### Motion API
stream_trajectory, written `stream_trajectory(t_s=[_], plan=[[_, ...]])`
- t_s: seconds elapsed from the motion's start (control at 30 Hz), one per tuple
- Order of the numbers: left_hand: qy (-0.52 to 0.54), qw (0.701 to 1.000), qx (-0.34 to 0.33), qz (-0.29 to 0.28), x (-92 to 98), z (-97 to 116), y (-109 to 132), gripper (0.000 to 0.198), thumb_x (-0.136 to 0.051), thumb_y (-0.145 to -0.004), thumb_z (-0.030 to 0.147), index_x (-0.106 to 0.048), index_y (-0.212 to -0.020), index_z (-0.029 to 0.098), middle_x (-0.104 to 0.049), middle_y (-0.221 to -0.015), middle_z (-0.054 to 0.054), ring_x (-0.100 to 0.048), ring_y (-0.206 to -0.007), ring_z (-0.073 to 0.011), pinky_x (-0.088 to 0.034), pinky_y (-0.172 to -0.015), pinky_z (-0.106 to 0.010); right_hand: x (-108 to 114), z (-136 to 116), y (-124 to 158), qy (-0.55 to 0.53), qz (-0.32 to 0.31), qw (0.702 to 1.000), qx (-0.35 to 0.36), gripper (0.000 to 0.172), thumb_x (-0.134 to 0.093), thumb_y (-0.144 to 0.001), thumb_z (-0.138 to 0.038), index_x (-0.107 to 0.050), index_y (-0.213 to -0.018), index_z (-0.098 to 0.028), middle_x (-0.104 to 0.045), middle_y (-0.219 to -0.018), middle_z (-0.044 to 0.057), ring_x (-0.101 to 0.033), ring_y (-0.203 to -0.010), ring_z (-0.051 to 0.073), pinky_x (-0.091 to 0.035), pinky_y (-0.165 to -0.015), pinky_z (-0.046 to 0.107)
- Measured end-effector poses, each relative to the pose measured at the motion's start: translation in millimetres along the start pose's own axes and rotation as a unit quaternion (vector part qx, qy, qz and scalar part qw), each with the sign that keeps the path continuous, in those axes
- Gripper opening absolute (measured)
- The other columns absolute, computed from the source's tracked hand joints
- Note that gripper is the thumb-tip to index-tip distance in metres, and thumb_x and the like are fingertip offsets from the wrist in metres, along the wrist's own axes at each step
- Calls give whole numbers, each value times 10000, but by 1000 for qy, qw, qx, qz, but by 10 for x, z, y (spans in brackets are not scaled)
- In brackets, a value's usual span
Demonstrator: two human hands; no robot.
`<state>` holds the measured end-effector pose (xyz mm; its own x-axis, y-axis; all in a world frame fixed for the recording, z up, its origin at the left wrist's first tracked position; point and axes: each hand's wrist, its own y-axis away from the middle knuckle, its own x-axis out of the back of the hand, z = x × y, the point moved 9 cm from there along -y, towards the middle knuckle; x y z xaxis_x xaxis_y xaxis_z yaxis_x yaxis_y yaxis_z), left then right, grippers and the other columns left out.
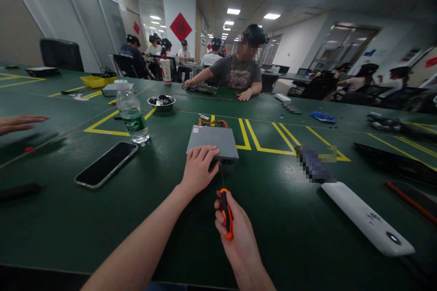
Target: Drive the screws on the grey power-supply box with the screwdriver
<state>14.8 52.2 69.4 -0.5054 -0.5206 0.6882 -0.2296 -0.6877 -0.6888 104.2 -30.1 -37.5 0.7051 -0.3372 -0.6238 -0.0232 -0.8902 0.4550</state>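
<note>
A grey metal computer power supply unit (215,140) lies on the green table, its bundle of coloured cables (213,121) at the far side. My left hand (200,166) grips its near left corner, fingers over the top and thumb by the front face. In my right hand (235,223) is an orange and black screwdriver (226,213), fingers wrapped round the handle. The thin shaft points away from me at the unit's near face. Where the tip meets the unit is too small to make out.
Left of the unit are a water bottle (131,113), a phone (106,163) and a metal bowl (161,102) of small dark parts. A white handheld device (368,218) lies at right. Another person's hand (22,122) reaches in at left; a co-worker (235,70) sits opposite.
</note>
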Motion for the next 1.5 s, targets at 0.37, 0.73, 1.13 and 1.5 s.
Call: stream_trajectory(t_s=[0.37, 0.73, 1.13, 1.5], plan=[[0, 1000, 1, 3, 12, 2, -2, 245, -544, -812, 229, -555, -1056, 240, -606, -1148, -33, -499, -1061, -226, -347, -897, -392, -36, 24, 25, -6, -12, 1000, -23, 446, -812, -531, -427, -641, -788, -104, -587, -627, 22, -411, -442, 35, -249, -361, 124], [1, 1000, 1, 7, 9, 5, -5, 224, -521, -834, 240, -558, -1055, 239, -609, -1142, -34, -502, -1058, -226, -344, -902, -397, 1, 56, 12, -2, 0, 1000, -14, 430, -816, -535, -435, -627, -759, -120, -588, -632, 22, -433, -471, 51, -277, -380, 130], [3, 1000, 0, 11, 7, 4, -4, 222, -534, -830, 239, -562, -1050, 237, -612, -1137, -38, -503, -1051, -229, -346, -899, -403, -10, 40, 5, -6, -2, 1000, -11, 376, -803, -567, -402, -616, -731, -121, -580, -629, 14, -429, -458, 42, -280, -382, 131], [2, 1000, 1, 9, 17, 9, -5, 226, -538, -823, 230, -557, -1049, 236, -610, -1136, -30, -501, -1051, -225, -348, -894, -395, -21, 44, -12, -7, -3, 1000, -8, 375, -830, -535, -377, -610, -710, -129, -581, -620, 3, -425, -453, 38, -283, -368, 121]])
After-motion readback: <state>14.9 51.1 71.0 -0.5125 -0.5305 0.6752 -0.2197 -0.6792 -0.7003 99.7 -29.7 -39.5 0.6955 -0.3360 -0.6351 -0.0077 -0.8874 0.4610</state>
